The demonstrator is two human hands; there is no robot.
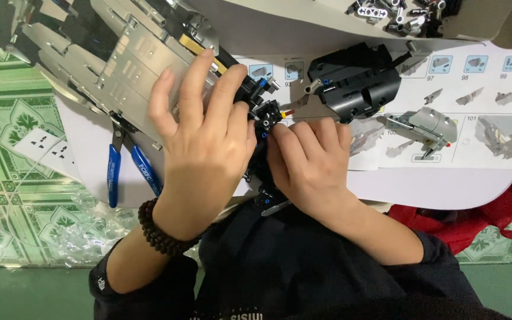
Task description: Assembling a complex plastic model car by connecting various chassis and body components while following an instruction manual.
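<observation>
My left hand [200, 139] lies over the grey plated body of a large brick-built model [122, 68], fingers spread on its panels, thumb and forefinger pinching a black part at its edge. My right hand [309, 160] presses against a small black brick assembly [266, 115] with blue pins, fingers curled round it from the right. Both hands meet at this black section over the white table [434, 189]. A bead bracelet sits on my left wrist.
An open instruction booklet [475, 112] lies on the table. A black and grey sub-assembly [354, 80] rests on it. Blue-handled pliers [114, 172] lie to the left. A tray of small parts [398, 15] stands at the top. A red bag [487, 222] is at right.
</observation>
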